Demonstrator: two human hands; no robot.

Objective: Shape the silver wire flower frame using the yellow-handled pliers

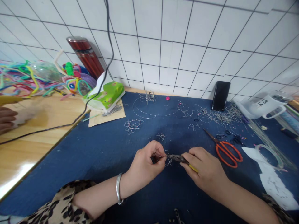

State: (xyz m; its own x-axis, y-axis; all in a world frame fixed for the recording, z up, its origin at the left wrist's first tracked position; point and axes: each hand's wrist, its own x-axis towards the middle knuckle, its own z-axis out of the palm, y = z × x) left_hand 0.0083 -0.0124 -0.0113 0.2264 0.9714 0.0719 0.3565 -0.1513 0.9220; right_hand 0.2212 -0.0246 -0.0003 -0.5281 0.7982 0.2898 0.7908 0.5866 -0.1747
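Note:
My right hand point(203, 169) is wrapped round yellow-handled pliers point(179, 158), their dark jaws pointing left. The jaw tips meet a small bent wire piece point(169, 161) right at the fingertips of my left hand point(148, 158). Thumb and forefinger of that hand are pinched together on the wire; the gripped end is hidden. Just beyond lies a small tangle of bent wire point(161, 136) on the dark blue mat point(112, 149). A flower-shaped wire loop piece point(133, 125) rests farther left. Orange-handled scissors point(225, 151) lie to the right of my right hand.
Loose wire point(210, 113) is heaped at the back right, near a phone point(220, 95) leaning on the wall and a white mug point(267, 105). Back left stand a tissue pack point(107, 96) and red thermos point(86, 57). A black cable point(109, 46) hangs down; another person's hand point(7, 119) is far left.

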